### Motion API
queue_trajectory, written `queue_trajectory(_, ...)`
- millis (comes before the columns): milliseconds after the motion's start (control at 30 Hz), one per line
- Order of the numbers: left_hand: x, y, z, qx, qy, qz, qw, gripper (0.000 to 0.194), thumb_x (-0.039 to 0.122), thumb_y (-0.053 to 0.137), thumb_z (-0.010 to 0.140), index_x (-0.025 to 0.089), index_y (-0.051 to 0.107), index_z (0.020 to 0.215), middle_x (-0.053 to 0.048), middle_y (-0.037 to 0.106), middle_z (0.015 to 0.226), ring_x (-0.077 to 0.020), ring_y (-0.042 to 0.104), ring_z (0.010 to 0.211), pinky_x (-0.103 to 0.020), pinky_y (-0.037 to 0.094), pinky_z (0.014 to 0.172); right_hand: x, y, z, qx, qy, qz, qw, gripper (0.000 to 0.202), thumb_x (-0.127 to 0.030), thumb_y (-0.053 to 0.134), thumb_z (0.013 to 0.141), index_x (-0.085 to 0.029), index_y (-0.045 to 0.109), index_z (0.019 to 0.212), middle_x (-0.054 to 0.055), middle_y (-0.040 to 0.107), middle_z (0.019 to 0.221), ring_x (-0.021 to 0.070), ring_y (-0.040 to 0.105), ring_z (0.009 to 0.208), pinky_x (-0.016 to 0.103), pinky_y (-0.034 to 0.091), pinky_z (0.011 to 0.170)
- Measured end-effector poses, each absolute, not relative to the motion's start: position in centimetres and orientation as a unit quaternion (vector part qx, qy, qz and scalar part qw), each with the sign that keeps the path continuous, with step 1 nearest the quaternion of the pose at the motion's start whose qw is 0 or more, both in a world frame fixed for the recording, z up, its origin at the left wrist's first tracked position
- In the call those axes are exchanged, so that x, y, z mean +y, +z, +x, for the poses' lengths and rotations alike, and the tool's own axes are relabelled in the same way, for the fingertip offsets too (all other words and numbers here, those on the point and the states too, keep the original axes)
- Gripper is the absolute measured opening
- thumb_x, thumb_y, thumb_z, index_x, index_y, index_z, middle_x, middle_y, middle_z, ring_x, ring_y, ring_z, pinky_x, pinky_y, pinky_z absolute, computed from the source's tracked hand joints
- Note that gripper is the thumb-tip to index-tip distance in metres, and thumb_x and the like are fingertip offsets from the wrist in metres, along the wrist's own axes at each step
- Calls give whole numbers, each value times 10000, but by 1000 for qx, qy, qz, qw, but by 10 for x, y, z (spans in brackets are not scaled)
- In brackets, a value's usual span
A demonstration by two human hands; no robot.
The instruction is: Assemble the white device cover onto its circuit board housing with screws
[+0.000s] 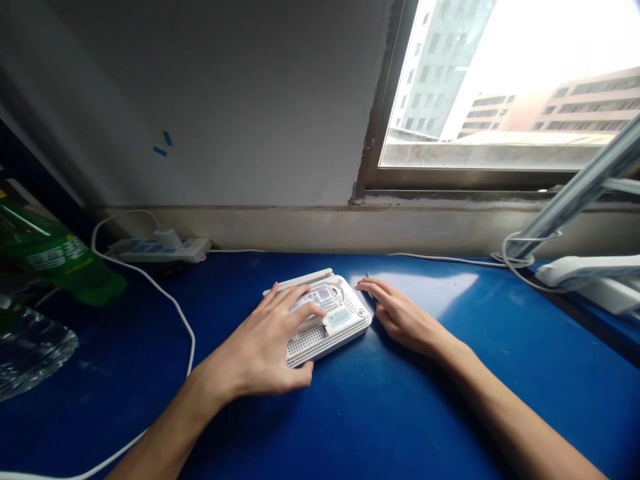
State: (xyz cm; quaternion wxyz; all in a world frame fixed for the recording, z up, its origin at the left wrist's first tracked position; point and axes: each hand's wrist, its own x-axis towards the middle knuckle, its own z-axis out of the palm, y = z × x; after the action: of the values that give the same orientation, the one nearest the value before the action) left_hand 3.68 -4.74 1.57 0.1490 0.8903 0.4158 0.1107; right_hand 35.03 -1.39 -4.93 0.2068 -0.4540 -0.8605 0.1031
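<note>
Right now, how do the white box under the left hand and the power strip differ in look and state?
The white box lies beneath the spread left hand; no hand touches the power strip. The white box shows many small holes and a pale label; the power strip shows blue panels and a plug. The white box lies nearer the camera; the power strip sits back by the wall. Both are largely white.

white device (pixel 325 340): partly behind left fingers (pixel 307 312) | label print (pixel 324 295): illegible | green bottle (pixel 55 259): cut off left
</note>
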Motion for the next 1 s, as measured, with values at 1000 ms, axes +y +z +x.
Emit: queue_trajectory(1000,-31,12,72,419,561,581,415,895,575,739,866,346,301,1612,-71,647,1223,-286,647,1053,-391,516,877,-45,-14,324,-864,101,-399,292,788,-460,676,958,-301,289,1626,132,479,1575,353,360,1506,577,430,1168)
